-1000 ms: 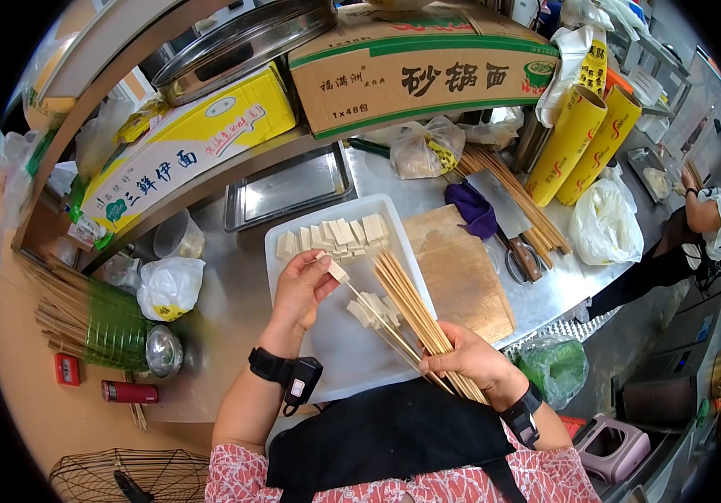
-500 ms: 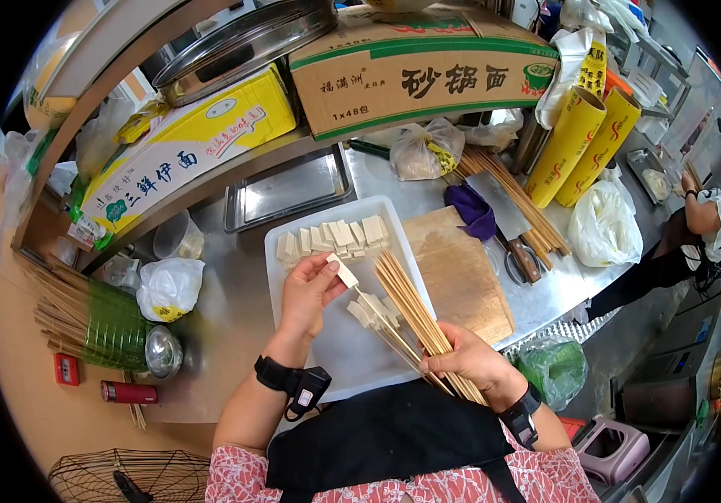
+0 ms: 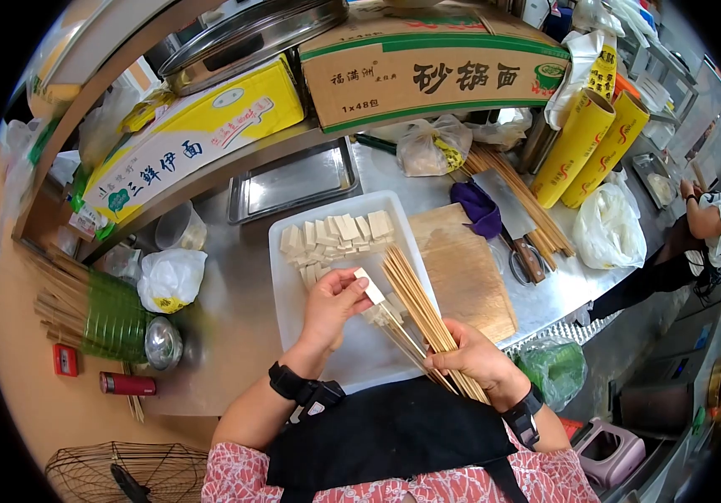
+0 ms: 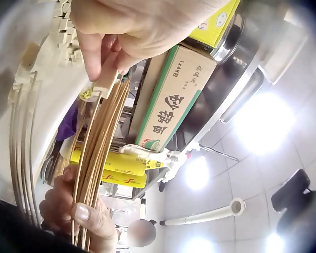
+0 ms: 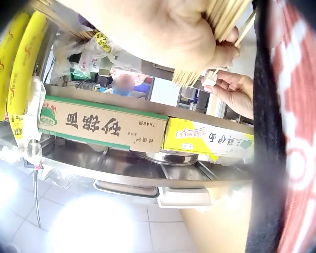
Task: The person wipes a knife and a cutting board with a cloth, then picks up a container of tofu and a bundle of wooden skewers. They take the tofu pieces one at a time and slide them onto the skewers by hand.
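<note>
Between the thumb and fingers of my left hand [image 3: 333,303] is a small white tofu slice [image 3: 369,285], with the tip of a bamboo skewer in its lower end. My right hand [image 3: 476,360] grips a thick bundle of bamboo skewers [image 3: 419,310], its thumb across them; the skewer in the slice runs down to this hand. Beneath both hands lies a white plastic tray [image 3: 292,323]. Rows of tofu slices [image 3: 339,233] fill its far end. More slices, some on skewers [image 4: 23,153], lie nearer in the tray, partly hidden by the left hand and the bundle.
Right of the tray is a wooden board [image 3: 465,277], with a purple cloth [image 3: 479,210], a cleaver [image 3: 503,205] and loose skewers beyond. A metal tray [image 3: 293,180] sits behind, under a shelf bearing cartons [image 3: 436,80]. Another person [image 3: 716,218] stands at far right.
My left hand has moved right and slightly down with the tofu slice, closer to the skewer bundle. The right hand keeps its grip nearly in place. The head view has shifted slightly.
</note>
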`<state>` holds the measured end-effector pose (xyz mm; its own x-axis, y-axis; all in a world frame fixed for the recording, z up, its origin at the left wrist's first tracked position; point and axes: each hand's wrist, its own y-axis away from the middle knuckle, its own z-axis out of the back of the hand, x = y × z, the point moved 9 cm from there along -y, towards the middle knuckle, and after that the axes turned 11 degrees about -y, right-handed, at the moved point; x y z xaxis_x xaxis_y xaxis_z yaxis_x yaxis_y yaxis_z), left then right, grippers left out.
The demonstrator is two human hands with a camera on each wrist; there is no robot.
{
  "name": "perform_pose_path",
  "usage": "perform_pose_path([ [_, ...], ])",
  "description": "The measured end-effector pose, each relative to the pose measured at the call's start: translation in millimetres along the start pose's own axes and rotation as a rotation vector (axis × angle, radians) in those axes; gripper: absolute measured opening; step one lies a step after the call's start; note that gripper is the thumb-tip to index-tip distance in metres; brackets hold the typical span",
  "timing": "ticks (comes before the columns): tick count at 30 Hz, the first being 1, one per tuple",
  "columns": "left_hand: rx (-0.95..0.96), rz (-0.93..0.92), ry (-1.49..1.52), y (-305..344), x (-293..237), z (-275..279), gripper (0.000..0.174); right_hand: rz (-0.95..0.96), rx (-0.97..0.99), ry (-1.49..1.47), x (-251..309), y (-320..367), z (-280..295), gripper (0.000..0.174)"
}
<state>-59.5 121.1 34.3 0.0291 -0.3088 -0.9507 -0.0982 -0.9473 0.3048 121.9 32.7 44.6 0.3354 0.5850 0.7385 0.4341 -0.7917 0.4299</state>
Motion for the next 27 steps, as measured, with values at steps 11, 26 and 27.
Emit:
perform_pose_path([
  [11,-0.251,-0.279,-0.911,-68,8,95,0.022,0.025,-0.046,-0.010,10,4,6,0.038],
  [26,0.111,-0.934,-2.036,-65,37,6,0.007,0.037,-0.045,-0.053,6,3,14,0.043],
  [27,0.161,-0.897,-2.054,-66,40,6,0.008,0.060,-0.019,-0.051,5,1,14,0.043],
])
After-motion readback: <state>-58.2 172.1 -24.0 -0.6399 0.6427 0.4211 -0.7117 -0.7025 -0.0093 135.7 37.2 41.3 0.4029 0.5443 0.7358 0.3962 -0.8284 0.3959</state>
